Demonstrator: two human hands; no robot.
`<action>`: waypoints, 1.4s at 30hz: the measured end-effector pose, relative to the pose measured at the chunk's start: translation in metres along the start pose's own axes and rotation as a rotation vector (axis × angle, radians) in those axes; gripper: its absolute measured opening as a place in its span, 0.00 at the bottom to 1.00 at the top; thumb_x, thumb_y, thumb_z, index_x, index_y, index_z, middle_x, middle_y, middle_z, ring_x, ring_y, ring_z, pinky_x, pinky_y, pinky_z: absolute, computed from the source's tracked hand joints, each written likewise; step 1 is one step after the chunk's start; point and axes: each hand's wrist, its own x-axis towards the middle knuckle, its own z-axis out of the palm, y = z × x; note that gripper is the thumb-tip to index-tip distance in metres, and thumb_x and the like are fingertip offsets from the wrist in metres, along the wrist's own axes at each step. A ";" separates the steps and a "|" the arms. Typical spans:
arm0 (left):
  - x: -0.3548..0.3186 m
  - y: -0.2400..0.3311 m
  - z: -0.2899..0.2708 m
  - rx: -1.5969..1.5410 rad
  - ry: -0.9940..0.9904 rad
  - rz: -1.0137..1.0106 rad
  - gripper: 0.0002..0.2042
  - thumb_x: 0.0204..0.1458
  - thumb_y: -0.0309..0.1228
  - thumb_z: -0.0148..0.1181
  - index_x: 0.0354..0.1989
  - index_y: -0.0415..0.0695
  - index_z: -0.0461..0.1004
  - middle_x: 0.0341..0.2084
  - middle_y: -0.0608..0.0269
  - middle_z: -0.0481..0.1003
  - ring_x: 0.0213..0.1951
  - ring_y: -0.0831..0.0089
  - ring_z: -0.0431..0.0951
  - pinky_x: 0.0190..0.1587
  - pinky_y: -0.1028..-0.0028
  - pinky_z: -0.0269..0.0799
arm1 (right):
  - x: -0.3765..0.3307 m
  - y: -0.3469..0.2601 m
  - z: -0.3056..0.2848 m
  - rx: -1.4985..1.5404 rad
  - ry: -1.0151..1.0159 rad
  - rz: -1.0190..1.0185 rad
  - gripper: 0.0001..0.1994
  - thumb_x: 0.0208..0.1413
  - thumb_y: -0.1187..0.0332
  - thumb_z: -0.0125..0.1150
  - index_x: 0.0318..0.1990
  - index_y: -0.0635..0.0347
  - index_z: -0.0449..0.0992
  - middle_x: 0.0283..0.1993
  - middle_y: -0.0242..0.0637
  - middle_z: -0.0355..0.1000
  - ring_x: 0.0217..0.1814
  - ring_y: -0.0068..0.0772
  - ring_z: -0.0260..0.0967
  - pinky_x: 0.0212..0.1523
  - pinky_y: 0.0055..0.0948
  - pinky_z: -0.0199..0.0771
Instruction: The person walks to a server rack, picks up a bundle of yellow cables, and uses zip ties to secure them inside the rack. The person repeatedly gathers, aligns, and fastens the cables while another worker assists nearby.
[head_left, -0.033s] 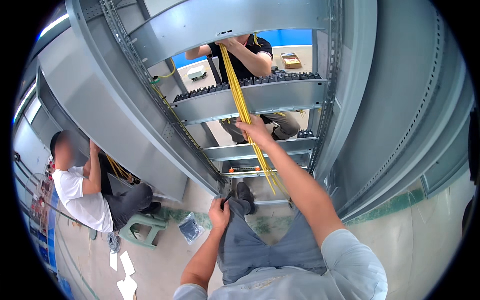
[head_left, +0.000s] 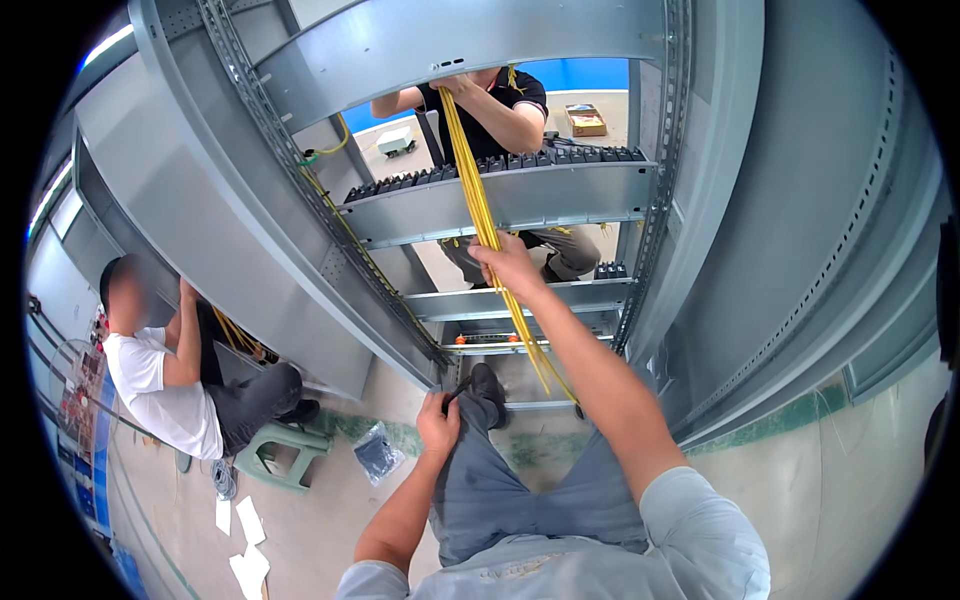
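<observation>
My right hand (head_left: pixel 510 264) is closed round a bundle of long yellow wires (head_left: pixel 474 190) that hangs in front of the cabinet's cross rails. The wires' loose lower ends reach down past my wrist. Higher up, a co-worker's hands (head_left: pixel 455 84) behind the frame grip the same bundle near the top rail. By my left knee, my left hand (head_left: pixel 438 424) is closed on a slim black object (head_left: pixel 457 390); its kind does not show, as my fingers hide most of it.
A grey metal cabinet frame (head_left: pixel 700 200) surrounds the work, with a rail of black terminal-like parts (head_left: pixel 490 165) across it. To the left, another person (head_left: pixel 165 380) sits on a green stool (head_left: pixel 285 455). A clear plastic bag (head_left: pixel 378 455) and white papers (head_left: pixel 250 570) lie on the floor.
</observation>
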 end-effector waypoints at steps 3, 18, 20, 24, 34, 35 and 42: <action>0.020 0.014 0.019 0.035 -0.020 0.052 0.07 0.54 0.31 0.64 0.37 0.42 0.79 0.31 0.52 0.76 0.35 0.47 0.78 0.38 0.56 0.74 | -0.004 -0.007 0.001 0.022 0.000 0.012 0.09 0.60 0.66 0.65 0.41 0.60 0.73 0.23 0.28 0.68 0.19 0.19 0.67 0.19 0.23 0.68; 0.018 0.013 0.010 0.058 -0.073 0.075 0.09 0.48 0.28 0.65 0.38 0.44 0.80 0.31 0.54 0.76 0.36 0.49 0.78 0.40 0.56 0.74 | -0.007 -0.006 0.032 0.053 0.044 0.046 0.10 0.58 0.71 0.66 0.43 0.61 0.72 0.27 0.31 0.70 0.22 0.26 0.73 0.22 0.27 0.75; 0.014 -0.001 -0.003 0.016 -0.036 0.020 0.08 0.48 0.28 0.65 0.38 0.44 0.80 0.31 0.54 0.76 0.36 0.50 0.78 0.40 0.57 0.74 | -0.006 0.000 0.035 0.104 0.017 0.053 0.11 0.56 0.73 0.65 0.44 0.63 0.71 0.26 0.33 0.70 0.21 0.29 0.73 0.20 0.31 0.74; 0.003 -0.034 -0.020 -0.008 0.046 -0.034 0.08 0.49 0.27 0.63 0.37 0.44 0.80 0.31 0.53 0.76 0.35 0.49 0.78 0.39 0.57 0.73 | -0.019 0.017 0.039 0.081 0.061 0.103 0.12 0.56 0.72 0.65 0.44 0.62 0.71 0.26 0.33 0.69 0.23 0.30 0.73 0.23 0.29 0.74; -0.005 -0.056 -0.043 -0.095 0.107 -0.118 0.08 0.47 0.23 0.64 0.37 0.42 0.79 0.31 0.52 0.75 0.34 0.48 0.77 0.38 0.58 0.73 | -0.052 0.035 0.028 0.057 0.146 0.101 0.11 0.59 0.66 0.68 0.43 0.62 0.75 0.24 0.27 0.67 0.21 0.22 0.66 0.23 0.23 0.64; -0.003 -0.056 -0.045 -0.090 0.095 -0.118 0.08 0.47 0.23 0.64 0.37 0.42 0.79 0.31 0.52 0.75 0.34 0.48 0.77 0.38 0.58 0.73 | -0.056 0.035 0.026 0.046 0.147 0.115 0.11 0.60 0.67 0.68 0.44 0.63 0.76 0.24 0.27 0.67 0.22 0.22 0.67 0.24 0.23 0.64; 0.001 -0.059 -0.048 -0.061 0.082 -0.125 0.09 0.47 0.23 0.63 0.38 0.41 0.79 0.32 0.51 0.76 0.35 0.48 0.78 0.39 0.58 0.74 | -0.073 0.033 0.023 -0.029 0.115 0.127 0.11 0.61 0.67 0.67 0.45 0.63 0.75 0.25 0.28 0.69 0.23 0.21 0.68 0.25 0.23 0.66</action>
